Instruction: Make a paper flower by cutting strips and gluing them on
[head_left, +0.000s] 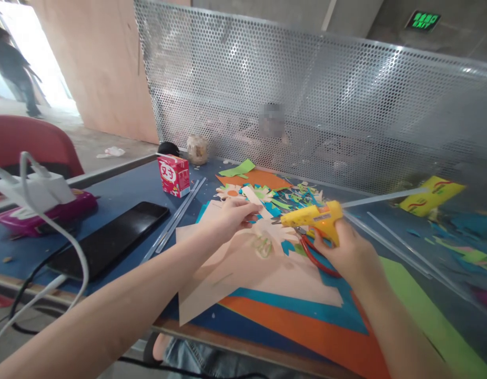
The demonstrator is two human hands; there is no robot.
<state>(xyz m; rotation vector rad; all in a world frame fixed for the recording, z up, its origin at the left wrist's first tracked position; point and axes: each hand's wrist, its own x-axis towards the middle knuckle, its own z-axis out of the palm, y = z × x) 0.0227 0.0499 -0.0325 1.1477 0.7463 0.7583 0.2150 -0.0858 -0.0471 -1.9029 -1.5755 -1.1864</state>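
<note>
My right hand (348, 252) grips a yellow hot glue gun (314, 217) with a clear glue stick (385, 197) sticking out behind it; its nozzle points left. My left hand (231, 216) pinches a pale paper strip (256, 201) just left of the nozzle, above a beige paper sheet (243, 268) smeared with glue. Red-handled scissors (316, 258) lie under the right hand. Beyond the hands sits a paper flower (230, 192) among cut scraps.
Orange, blue and green paper sheets (306, 326) lie at the near edge. A black phone (109, 239), spare glue sticks (176, 221), a red carton (173, 175), a charger with white cables (38, 192) and a perforated metal screen (306, 105) surround the work. A person walks far left.
</note>
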